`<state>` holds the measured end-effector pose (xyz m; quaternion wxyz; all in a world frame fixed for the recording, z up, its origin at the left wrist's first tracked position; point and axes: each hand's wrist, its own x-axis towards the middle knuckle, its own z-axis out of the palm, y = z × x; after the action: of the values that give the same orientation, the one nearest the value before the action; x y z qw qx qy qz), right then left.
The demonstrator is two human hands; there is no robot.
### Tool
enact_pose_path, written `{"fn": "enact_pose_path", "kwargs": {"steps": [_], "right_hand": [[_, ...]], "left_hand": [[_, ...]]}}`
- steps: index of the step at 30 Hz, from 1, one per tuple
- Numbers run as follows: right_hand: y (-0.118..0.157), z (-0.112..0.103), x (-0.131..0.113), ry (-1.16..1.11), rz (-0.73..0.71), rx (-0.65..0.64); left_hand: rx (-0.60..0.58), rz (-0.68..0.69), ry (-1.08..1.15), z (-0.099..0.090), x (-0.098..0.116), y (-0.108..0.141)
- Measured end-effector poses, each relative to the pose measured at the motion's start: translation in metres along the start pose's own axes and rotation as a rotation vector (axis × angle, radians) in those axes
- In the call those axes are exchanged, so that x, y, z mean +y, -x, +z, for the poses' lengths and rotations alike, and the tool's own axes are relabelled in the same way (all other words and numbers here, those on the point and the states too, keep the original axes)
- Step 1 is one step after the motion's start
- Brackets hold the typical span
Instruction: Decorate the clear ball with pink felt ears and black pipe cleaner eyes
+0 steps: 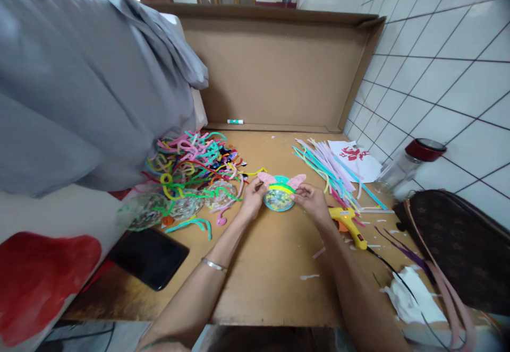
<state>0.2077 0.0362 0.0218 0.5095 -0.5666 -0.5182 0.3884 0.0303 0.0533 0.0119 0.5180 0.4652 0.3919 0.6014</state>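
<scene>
A: What could've gone wrong there?

B: The ears, mainly. L hand (251, 199) was pinching the round craft piece (279, 199) by one pink ear (266, 178), R hand (311, 200) pinching the far side by the other pink ear (298, 181). An uneven tug could've bent or popped one off, imo, esp. if poorly stuck.

A: Piece was where, exactly?

B: Mid-table, btwn both hands. Couldn't tell if it touched the wooden table (255, 299).

A: Other risks?

B: Yellow glue gun (350, 226) lay just beside the R forearm, w/ its black cord (392, 268) trailing; a careless elbow could've dragged it. And a yellow strand (254, 172) ran close by the L fingers, so it might've snagged.

A: Materials?

B: Piece was a glossy disc, see-through-ish w/ yellow blotches, turquoise edge, yellow + green band; ears textured, leaf-shaped. L side: tangled pipe-cleaner heap (191, 153), fuzzy, all loops. R side: straighter pipe cleaners (319, 163), fanned out. Plus a flat, smooth black phone (151, 257) and a clear jar (402, 169), dark-red lid, nr the tiled wall (446, 81).
</scene>
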Motion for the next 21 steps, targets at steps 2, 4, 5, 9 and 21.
{"fn": "enact_pose_path", "kwargs": {"steps": [2, 4, 5, 9, 21], "right_hand": [[-0.0001, -0.0010, 0.0008, 0.012, -0.002, -0.003], [-0.0002, -0.0020, 0.0012, 0.023, -0.004, -0.012], [-0.0003, -0.0023, 0.0013, 0.026, -0.005, -0.016], [-0.0003, -0.0023, 0.0010, 0.019, -0.003, -0.013], [0.0017, -0.0043, -0.0071, 0.004, 0.021, -0.027]], "left_hand": [[-0.007, 0.006, -0.007, 0.0001, 0.0015, -0.0008], [-0.008, 0.012, -0.020, 0.0001, 0.0028, -0.0015], [-0.010, 0.015, -0.028, 0.0001, 0.0032, -0.0019], [-0.017, 0.028, -0.047, -0.0009, 0.0029, -0.0034], [-0.006, 0.074, -0.102, -0.0011, 0.0039, -0.0019]]}}
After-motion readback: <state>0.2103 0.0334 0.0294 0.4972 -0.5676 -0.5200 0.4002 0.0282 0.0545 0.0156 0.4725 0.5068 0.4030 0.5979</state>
